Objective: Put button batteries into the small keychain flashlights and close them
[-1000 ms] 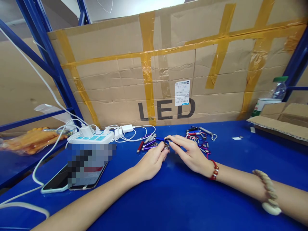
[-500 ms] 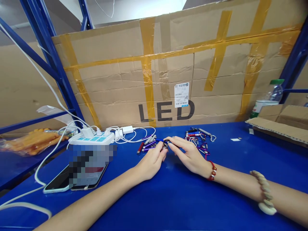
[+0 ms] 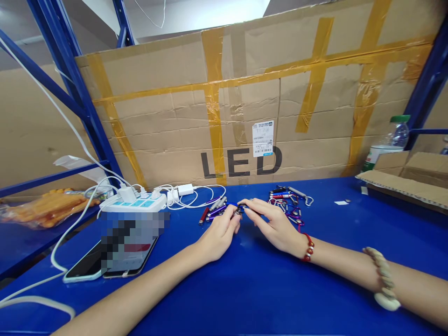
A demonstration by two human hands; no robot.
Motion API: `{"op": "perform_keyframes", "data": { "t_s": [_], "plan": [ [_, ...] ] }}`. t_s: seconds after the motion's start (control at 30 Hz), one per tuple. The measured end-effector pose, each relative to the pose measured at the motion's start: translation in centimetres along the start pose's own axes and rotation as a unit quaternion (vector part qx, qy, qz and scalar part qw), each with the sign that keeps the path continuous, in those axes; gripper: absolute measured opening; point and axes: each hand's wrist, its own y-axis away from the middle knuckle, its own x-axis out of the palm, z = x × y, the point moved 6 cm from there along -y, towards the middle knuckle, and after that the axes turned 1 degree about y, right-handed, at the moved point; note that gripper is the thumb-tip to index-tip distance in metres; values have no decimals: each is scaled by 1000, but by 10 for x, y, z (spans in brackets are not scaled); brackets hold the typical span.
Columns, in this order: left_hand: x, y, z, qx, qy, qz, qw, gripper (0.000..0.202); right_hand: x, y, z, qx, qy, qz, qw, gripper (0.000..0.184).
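My left hand (image 3: pixel 220 234) and my right hand (image 3: pixel 272 224) meet at the middle of the blue table (image 3: pixel 266 284), fingertips pinched together on a small blue keychain flashlight with a metal ring (image 3: pixel 239 208). Just left of the fingertips lies a small heap of mini flashlights (image 3: pixel 213 211) in red, purple and silver. Behind my right hand is a tangle of coloured carabiner clips and flashlights (image 3: pixel 290 201). A red bead bracelet (image 3: pixel 308 248) is on my right wrist.
A white power strip (image 3: pixel 135 203) with plugged chargers and white cables sits at left, two phones (image 3: pixel 105 261) in front of it. A big taped cardboard sheet marked LED (image 3: pixel 241 107) stands behind. An open carton (image 3: pixel 409 179) and a water bottle (image 3: pixel 388 142) are at right.
Both hands stay on the small flashlight and ring; the left fingers have closed in a little nearer to the ring. The view has shifted slightly.
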Motion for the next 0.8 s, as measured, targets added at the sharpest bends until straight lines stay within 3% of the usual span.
{"op": "perform_keyframes", "data": {
  "t_s": [0.57, 0.8],
  "plan": [
    [-1, 1, 1, -4, -6, -4, 1000, 26, 1, 2, -7, -19, 32, 2, 999, 27],
    [-2, 0, -1, -11, -72, -2, 997, 22, 4, 3, -11, 47, -41, 49, 997, 28]
  ]
}}
